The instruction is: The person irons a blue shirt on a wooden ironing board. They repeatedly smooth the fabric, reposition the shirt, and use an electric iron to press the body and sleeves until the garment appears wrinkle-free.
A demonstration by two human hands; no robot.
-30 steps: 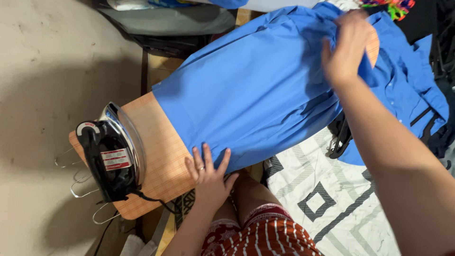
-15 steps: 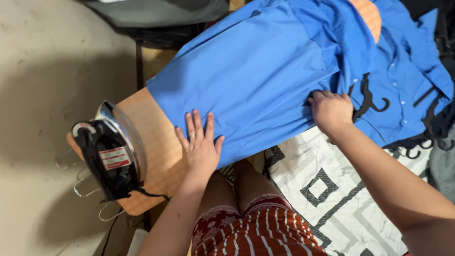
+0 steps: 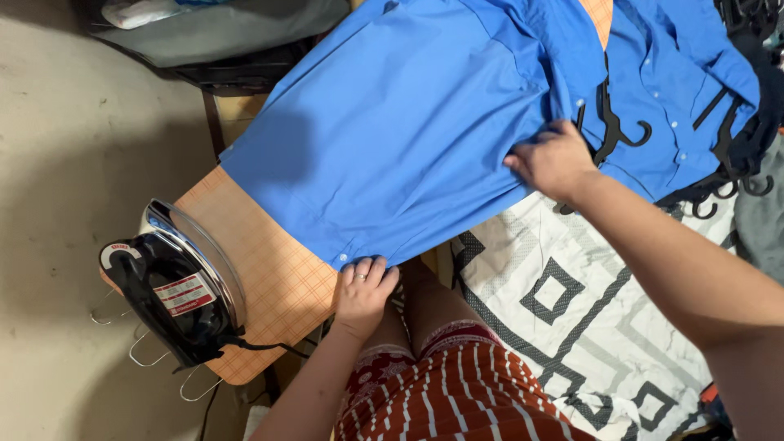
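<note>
A blue shirt (image 3: 408,122) lies spread over an orange checked ironing board (image 3: 269,278). My left hand (image 3: 365,291) pinches the shirt's near corner at the board's edge, fingers curled on the hem. My right hand (image 3: 555,161) grips the shirt's near edge further right, beside black plastic hangers (image 3: 612,122). A black electric iron (image 3: 171,286) stands on its heel at the board's left end, its cord trailing down.
A white bedsheet with grey geometric patterns (image 3: 572,310) lies at the right. More black hangers (image 3: 727,188) hang at the far right. A dark bag (image 3: 237,37) sits beyond the board. Metal hanger hooks (image 3: 139,347) stick out under the board's left end.
My left hand slid from lying flat on the shirt to pinching its near corner. My right hand came down from the collar area and now grips the near edge.
</note>
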